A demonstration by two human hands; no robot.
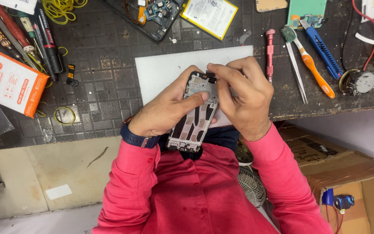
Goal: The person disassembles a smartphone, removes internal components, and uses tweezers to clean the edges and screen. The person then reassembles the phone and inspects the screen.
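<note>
A dark, grid-marked work mat is covering the bench, and a white foam sheet is lying at its middle. Over that sheet's near edge, the left hand is cradling an opened phone frame, its fingers wrapping underneath and its thumb lying across the bare inner chassis. The right hand is closing over the frame's top end, fingertips pinched together at a small dark part there; what exactly they are gripping is too small to tell.

Right of the foam sheet a pink screwdriver is lying upright, then tweezers, an orange-handled brush and a blue cutter. Left of the sheet an orange-and-white box is resting among yellow rubber bands. Beyond the sheet, a second dismantled phone and a flat battery are being cut off by the picture's top edge.

Below the bench edge, a cardboard carton is sitting to the right, and a wire fan grille is half hiding behind the red sleeve. The frame's lower end is dipping over the person's chest.
</note>
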